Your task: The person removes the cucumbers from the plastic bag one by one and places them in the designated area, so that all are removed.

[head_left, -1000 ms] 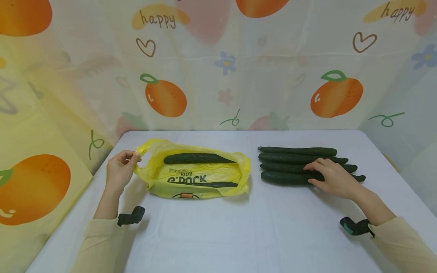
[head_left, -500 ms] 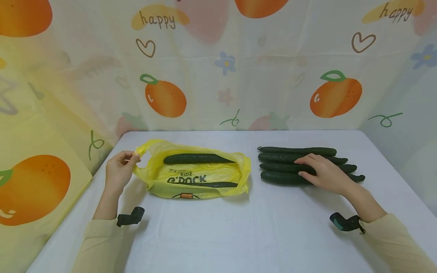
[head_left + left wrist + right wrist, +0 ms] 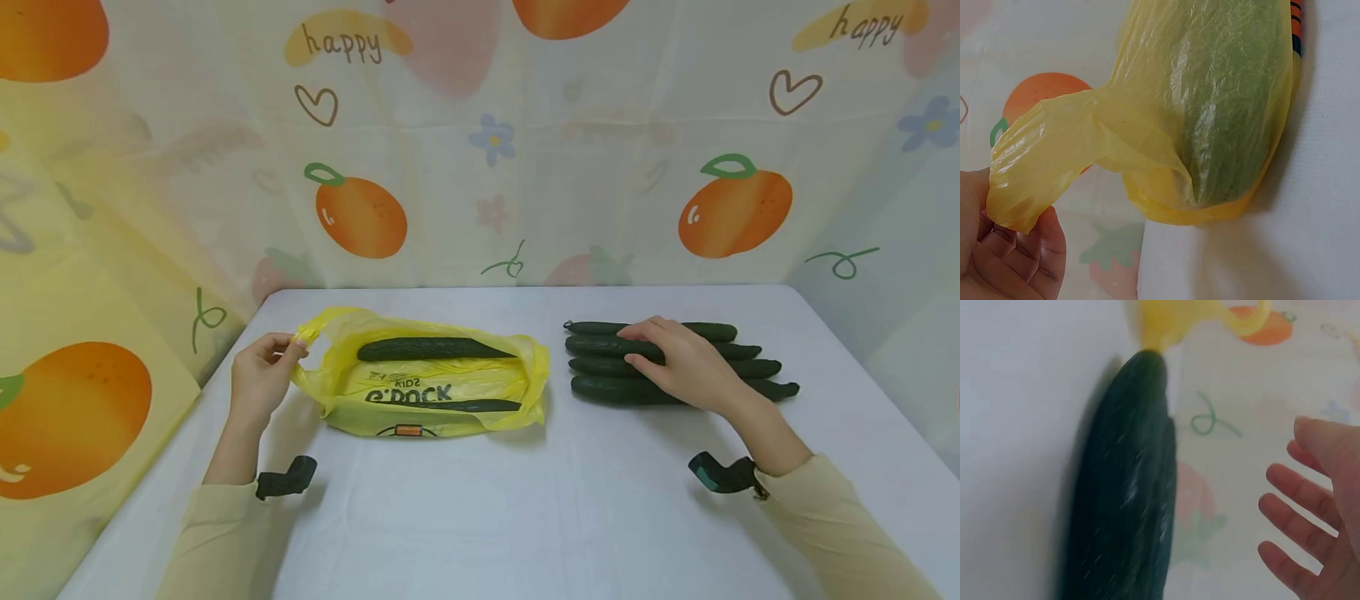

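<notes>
My left hand (image 3: 261,375) pinches one handle of a translucent yellow plastic bag (image 3: 450,427) at the bag's left end. The bag lies on its side with its opening spread, and two cucumbers (image 3: 420,348) show inside it; the nearer one is partly covered by the front wall. In the left wrist view, a cucumber (image 3: 1229,125) shows through the plastic. To the right, several dark green cucumbers (image 3: 615,389) lie side by side. Over them hovers my right hand (image 3: 686,362), its fingers loosely bent and apart from the nearest cucumber (image 3: 1122,487) in the right wrist view.
A white cloth (image 3: 480,517) covers the table. Behind it hangs a curtain (image 3: 442,192) printed with oranges and hearts, which continues along the left side. Black wrist cameras (image 3: 288,479) sit on both wrists. A gap of table separates bag and cucumbers.
My right hand has moved left and away from me, from the nearer cucumbers toward the farther ones. My left hand still holds the bag handle in the same place.
</notes>
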A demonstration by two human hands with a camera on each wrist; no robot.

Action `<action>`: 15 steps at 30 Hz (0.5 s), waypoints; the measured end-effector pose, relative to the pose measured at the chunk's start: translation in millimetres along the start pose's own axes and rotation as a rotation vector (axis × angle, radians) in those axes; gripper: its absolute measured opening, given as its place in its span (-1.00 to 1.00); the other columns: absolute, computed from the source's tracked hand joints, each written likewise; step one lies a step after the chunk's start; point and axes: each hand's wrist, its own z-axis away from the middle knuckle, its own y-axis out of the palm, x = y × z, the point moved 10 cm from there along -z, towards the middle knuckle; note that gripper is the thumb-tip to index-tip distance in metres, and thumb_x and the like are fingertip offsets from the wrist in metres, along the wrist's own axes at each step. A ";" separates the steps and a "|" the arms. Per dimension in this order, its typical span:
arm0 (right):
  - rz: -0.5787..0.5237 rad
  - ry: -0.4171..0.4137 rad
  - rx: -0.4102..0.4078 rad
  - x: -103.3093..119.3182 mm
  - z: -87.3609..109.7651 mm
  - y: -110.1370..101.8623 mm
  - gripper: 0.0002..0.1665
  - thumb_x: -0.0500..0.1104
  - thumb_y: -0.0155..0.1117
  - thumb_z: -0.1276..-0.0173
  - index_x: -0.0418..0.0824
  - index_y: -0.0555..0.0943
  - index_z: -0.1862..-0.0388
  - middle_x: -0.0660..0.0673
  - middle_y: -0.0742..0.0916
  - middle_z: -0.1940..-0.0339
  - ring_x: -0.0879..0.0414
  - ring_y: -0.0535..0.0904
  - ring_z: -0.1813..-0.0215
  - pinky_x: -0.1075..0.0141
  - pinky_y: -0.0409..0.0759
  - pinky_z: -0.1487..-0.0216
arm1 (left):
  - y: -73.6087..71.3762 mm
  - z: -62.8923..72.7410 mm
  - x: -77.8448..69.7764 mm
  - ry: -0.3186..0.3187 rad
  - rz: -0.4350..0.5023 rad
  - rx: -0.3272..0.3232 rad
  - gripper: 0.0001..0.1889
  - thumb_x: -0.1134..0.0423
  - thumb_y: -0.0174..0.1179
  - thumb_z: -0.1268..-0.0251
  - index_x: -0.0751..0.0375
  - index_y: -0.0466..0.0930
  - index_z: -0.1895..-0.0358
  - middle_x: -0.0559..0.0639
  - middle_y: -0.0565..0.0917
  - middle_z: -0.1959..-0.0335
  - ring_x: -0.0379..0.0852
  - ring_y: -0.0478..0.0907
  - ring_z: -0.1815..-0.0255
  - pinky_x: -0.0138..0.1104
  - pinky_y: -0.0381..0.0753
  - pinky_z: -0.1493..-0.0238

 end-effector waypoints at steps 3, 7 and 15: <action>-0.012 -0.006 -0.027 8.6 -8.0 -1.3 -0.62 -0.21 0.36 -0.14 -0.15 0.55 0.04 -0.05 0.66 0.13 0.04 0.58 0.10 0.11 0.56 0.12 | 0.0 0.1 0.7 0.000 0.001 -0.002 -0.69 0.07 0.12 -0.28 0.31 0.56 0.22 -0.52 0.52 0.60 -0.36 0.43 0.47 -0.60 0.42 0.52; -0.050 -0.041 -0.055 21.1 -17.8 -1.7 -0.64 -0.23 0.36 -0.12 -0.15 0.56 0.06 -0.04 0.66 0.14 0.08 0.57 0.11 0.15 0.56 0.11 | 0.6 -0.2 1.6 -0.008 0.005 -0.002 -0.70 0.07 0.12 -0.28 0.30 0.56 0.22 -0.50 0.52 0.59 -0.34 0.43 0.47 -0.60 0.43 0.51; -0.143 -0.073 -0.075 49.0 -39.7 0.4 -0.68 -0.24 0.36 -0.14 -0.19 0.58 0.09 -0.07 0.67 0.13 0.10 0.58 0.11 0.18 0.56 0.07 | 1.6 0.2 -0.1 0.004 0.009 -0.004 -0.70 0.08 0.12 -0.28 0.30 0.56 0.23 -0.49 0.53 0.59 -0.34 0.43 0.47 -0.59 0.43 0.51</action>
